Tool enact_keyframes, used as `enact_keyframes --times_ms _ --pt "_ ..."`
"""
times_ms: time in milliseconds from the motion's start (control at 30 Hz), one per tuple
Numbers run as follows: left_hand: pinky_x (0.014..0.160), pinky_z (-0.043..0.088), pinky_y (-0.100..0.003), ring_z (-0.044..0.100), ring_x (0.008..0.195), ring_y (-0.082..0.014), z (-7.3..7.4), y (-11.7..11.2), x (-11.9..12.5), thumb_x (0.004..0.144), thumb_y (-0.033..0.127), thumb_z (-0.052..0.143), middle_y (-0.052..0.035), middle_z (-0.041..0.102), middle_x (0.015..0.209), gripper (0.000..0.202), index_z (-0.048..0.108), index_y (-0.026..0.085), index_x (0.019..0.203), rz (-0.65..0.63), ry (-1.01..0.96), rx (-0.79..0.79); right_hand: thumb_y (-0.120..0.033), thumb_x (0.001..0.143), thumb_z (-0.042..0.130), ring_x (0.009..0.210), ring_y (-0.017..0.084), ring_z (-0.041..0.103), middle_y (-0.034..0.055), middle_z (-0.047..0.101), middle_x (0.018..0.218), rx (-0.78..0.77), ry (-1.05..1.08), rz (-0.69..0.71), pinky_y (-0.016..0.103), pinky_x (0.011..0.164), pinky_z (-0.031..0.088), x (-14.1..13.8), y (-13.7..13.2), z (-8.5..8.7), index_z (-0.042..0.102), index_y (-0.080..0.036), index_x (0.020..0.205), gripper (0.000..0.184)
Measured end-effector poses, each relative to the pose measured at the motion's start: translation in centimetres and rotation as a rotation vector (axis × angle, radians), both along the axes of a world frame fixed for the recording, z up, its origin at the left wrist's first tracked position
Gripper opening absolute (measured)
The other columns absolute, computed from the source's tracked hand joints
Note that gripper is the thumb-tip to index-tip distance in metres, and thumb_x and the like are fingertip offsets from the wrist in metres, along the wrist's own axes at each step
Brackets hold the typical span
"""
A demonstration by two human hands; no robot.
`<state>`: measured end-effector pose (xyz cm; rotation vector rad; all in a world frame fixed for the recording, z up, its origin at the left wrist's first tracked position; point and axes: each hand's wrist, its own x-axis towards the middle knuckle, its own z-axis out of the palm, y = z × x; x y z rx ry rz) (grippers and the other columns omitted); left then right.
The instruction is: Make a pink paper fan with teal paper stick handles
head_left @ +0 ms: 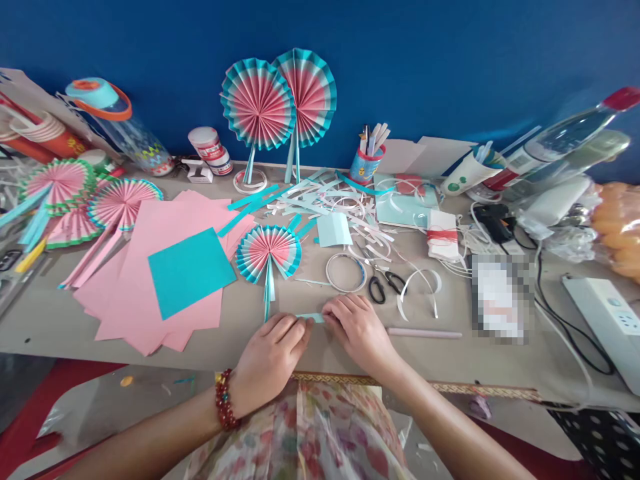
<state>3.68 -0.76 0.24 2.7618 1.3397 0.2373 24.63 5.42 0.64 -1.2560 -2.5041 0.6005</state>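
Near the front of the table, a small pale blue paper strip [312,318] lies between my two hands. My left hand [274,352] has its fingers pressed together on the strip's left end. Curled over the right end is my right hand [356,328], its fingertips hidden beneath it. Just above them stands out a small pleated paper fan [269,253] in pink, white and turquoise, its folded handle reaching down to my left hand. A roll of tape [346,272] and black-handled scissors [384,283] lie beyond my right hand.
Pink sheets [175,213] with a turquoise sheet [193,270] on top lie at left. Paper scraps [330,197] cover the back middle. Two large fans [257,100] lean against the blue wall. A pale stick [425,333], power strip [607,313] and bottle [560,143] are at right.
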Motion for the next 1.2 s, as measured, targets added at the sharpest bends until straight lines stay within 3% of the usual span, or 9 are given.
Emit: enact_keyframes --times_ms 333,467,633,700,800,967,1067,1200 --pt "0.098 0.041 -0.041 0.053 0.105 -0.0239 0.1 -0.1 0.1 0.096 0.016 0.052 -0.0062 0.061 0.108 0.044 0.049 0.018 0.14 0.03 -0.012 -0.053 -0.015 0.096 0.053 0.086 0.021 0.056 0.0035 0.065 0.089 -0.051 0.038 0.021 0.034 0.082 0.039 0.2 0.4 -0.1 0.058 -0.019 0.09 0.009" --pt "0.101 0.038 -0.043 0.054 0.106 -0.0242 0.2 0.1 0.2 0.098 0.025 0.053 -0.006 0.062 0.107 0.041 0.051 0.017 0.137 0.04 -0.01 -0.035 -0.017 0.097 0.05 0.089 0.022 0.057 0.0059 0.066 0.092 0.001 -0.012 0.02 0.036 0.082 0.042 0.4 -0.2 0.4 0.062 -0.019 0.095 0.013" --pt "0.108 0.031 -0.047 0.053 0.11 -0.0229 0.0 0.0 0.2 0.098 0.024 0.051 -0.0051 0.064 0.111 0.032 0.058 0.018 0.129 0.035 -0.011 -0.007 -0.027 0.097 0.053 0.11 0.028 0.055 0.0105 0.063 0.125 0.12 -0.13 0.035 0.044 0.095 0.043 0.4 -2.3 1.2 0.062 -0.022 0.124 0.029" --pt "0.11 0.029 -0.048 0.054 0.111 -0.0225 -0.1 -0.1 0.2 0.099 0.022 0.05 -0.0046 0.064 0.111 0.03 0.059 0.02 0.128 0.048 0.002 -0.004 -0.034 0.096 0.055 0.122 0.029 0.05 0.0076 0.057 0.139 0.162 -0.167 0.058 0.049 0.106 0.036 0.5 -3.0 1.1 0.06 -0.025 0.13 0.035" --pt "0.113 0.025 -0.05 0.054 0.114 -0.0228 -0.2 -0.3 0.2 0.1 0.027 0.048 -0.0049 0.066 0.113 0.036 0.055 0.02 0.135 0.065 0.003 -0.002 -0.034 0.099 0.052 0.13 0.027 0.047 0.0027 0.054 0.145 0.204 -0.208 0.031 0.051 0.115 0.025 1.1 -3.6 0.5 0.057 -0.028 0.135 0.037" --pt "0.12 0.014 -0.051 0.054 0.119 -0.0231 0.0 -0.8 -0.1 0.101 0.034 0.046 -0.0063 0.065 0.128 0.043 0.05 0.021 0.141 0.106 -0.008 -0.003 -0.03 0.101 0.047 0.133 0.026 0.045 0.0004 0.053 0.146 0.24 -0.234 -0.005 0.05 0.118 0.022 2.2 -4.2 -0.3 0.051 -0.027 0.141 0.04" --pt "0.123 0.002 -0.052 0.046 0.132 -0.0236 0.0 -1.4 -0.5 0.102 0.036 0.043 -0.0061 0.054 0.145 0.045 0.048 0.02 0.144 0.114 0.001 0.008 -0.031 0.101 0.047 0.132 0.025 0.046 0.0004 0.053 0.146 0.253 -0.231 -0.008 0.05 0.118 0.021 2.4 -4.3 -0.6 0.049 -0.027 0.143 0.042" --pt "0.122 -0.006 -0.056 0.037 0.141 -0.0245 -0.1 -1.9 -1.2 0.102 0.042 0.04 -0.0043 0.044 0.152 0.05 0.044 0.021 0.147 0.094 0.037 0.022 -0.033 0.1 0.05 0.132 0.025 0.047 0.0001 0.055 0.144 0.262 -0.225 -0.012 0.05 0.118 0.022 2.3 -4.4 -0.7 0.051 -0.028 0.141 0.042"
